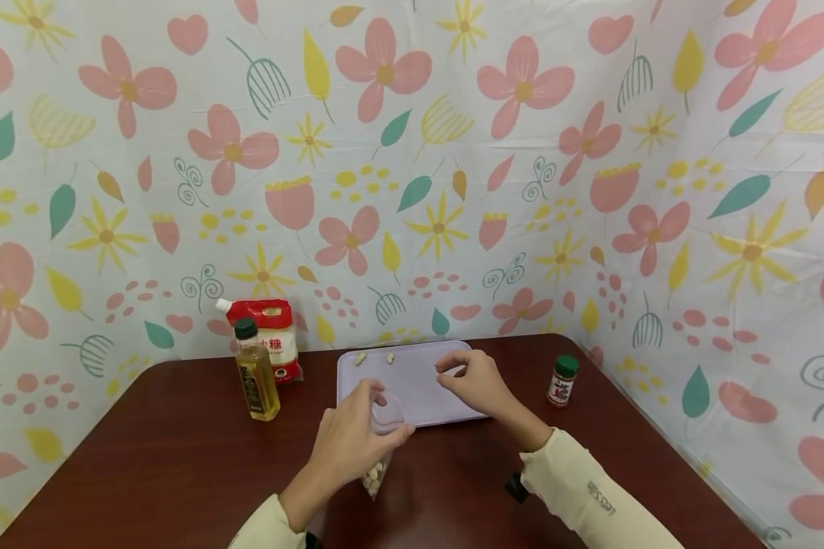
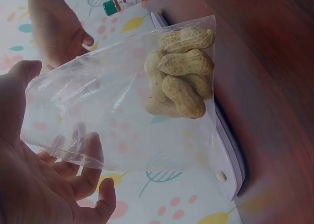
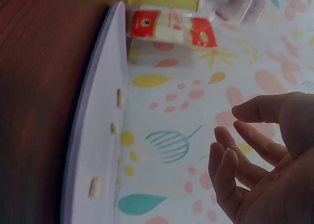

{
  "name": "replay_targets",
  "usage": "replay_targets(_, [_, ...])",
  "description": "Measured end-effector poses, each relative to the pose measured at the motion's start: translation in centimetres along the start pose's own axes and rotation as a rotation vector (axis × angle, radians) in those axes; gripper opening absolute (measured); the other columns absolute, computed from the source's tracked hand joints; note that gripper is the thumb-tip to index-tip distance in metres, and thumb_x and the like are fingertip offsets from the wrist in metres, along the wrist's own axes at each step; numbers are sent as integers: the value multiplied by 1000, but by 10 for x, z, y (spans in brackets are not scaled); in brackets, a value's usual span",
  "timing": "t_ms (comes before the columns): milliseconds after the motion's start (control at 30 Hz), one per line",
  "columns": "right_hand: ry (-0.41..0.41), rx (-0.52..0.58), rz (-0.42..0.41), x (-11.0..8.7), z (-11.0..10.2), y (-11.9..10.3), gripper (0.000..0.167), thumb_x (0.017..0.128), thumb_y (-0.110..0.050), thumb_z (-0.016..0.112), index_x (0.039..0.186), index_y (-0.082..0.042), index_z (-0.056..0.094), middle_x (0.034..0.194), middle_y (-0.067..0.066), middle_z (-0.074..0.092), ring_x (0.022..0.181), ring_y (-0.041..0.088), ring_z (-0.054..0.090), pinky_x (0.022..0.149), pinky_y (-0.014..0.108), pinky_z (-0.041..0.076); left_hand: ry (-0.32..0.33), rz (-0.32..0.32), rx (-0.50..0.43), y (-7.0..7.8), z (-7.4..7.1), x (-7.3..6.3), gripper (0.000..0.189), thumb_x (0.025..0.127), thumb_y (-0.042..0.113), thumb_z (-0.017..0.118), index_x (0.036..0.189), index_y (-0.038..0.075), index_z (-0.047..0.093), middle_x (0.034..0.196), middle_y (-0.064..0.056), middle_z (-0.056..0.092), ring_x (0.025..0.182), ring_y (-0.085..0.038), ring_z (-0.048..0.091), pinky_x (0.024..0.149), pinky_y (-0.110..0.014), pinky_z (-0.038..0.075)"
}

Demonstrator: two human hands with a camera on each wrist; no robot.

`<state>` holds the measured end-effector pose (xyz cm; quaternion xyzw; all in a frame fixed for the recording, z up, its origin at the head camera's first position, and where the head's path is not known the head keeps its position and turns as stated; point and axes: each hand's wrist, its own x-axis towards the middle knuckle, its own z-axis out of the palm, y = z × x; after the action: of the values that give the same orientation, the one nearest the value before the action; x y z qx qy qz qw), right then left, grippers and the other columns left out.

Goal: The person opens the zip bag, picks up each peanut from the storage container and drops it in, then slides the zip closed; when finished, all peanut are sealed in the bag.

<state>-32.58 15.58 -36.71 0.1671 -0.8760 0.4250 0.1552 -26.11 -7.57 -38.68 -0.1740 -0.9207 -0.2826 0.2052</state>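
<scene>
Clear plastic bag (image 2: 122, 111), peanuts (image 2: 184, 94) bunched at its bottom, hangs just before the lilac tray (image 1: 439, 400). The left hand (image 1: 353, 438) grips it near the top, seemingly keeping its mouth spread; the right hand (image 1: 477, 385), loosely bent, holds nothing visible. Oil bottle (image 1: 258, 385), red pouch (image 1: 283, 343) and jar (image 1: 561, 383) stand aside, obstructing neither.

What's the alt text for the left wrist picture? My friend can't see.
A left hand holds a clear plastic bag, with peanuts in their shells at one end. Beyond it are the right hand and a green-capped jar.
</scene>
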Motion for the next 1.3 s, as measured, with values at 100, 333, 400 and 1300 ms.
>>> replay_targets(100, [2,-13,21,5,0,10,9,84,-8,76,92,-11,76,93,2,73,77,19,68,65,34,55,-10,-8,0,-1,-1,0,68,79,68,68,121,16,54,99,13,62,70,-1,52,69,-34,44])
replay_targets(333, [5,-43,64,17,0,41,9,84,-7,74,93,-9,75,94,5,74,79,20,68,67,36,53,-8,-14,2,-3,-3,-2,69,79,69,67,121,15,54,99,13,62,66,0,48,67,-31,42])
replay_targets(400, [7,-55,85,18,-1,49,10,84,-7,73,94,-8,75,94,6,74,85,21,67,70,37,52,-8,-17,1,-4,-3,-2,70,79,69,67,121,15,54,99,13,62,67,0,49,67,-31,43])
replay_targets(1300, [-92,-263,263,32,-8,113,27,85,-8,71,111,0,72,106,16,70,71,19,55,60,32,43,-32,-31,-6,-10,-6,-4,70,79,69,68,121,15,53,101,12,63,62,1,46,68,-33,42])
